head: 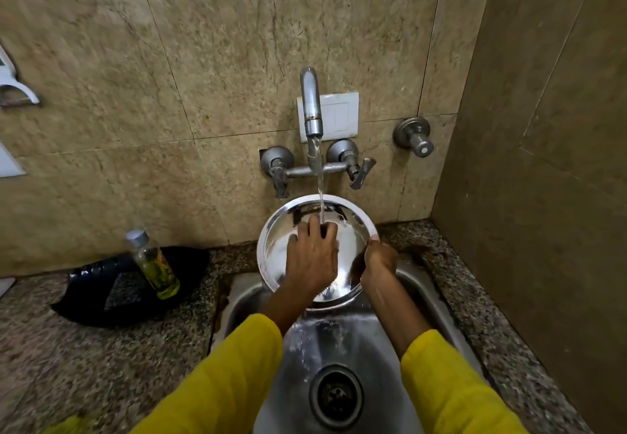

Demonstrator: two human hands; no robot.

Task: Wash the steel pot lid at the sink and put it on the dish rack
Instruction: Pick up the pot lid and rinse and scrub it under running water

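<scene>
My left hand (310,257) lies flat with fingers spread on the shiny inner face of the steel pot lid (288,230), while my right hand (378,259) grips its right rim, thumb over the edge. I hold the lid tilted above the steel sink (342,338), under water running from the wall tap (312,104). A bottle (154,264) stands on the granite counter (101,348) to the left.

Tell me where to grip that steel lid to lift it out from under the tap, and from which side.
Grip the steel lid by its thin rim, from the right, where the right hand already pinches the edge. It is held tilted over the sink, and its wet, smooth dish shows no knob, so the rim looks safest.
</scene>
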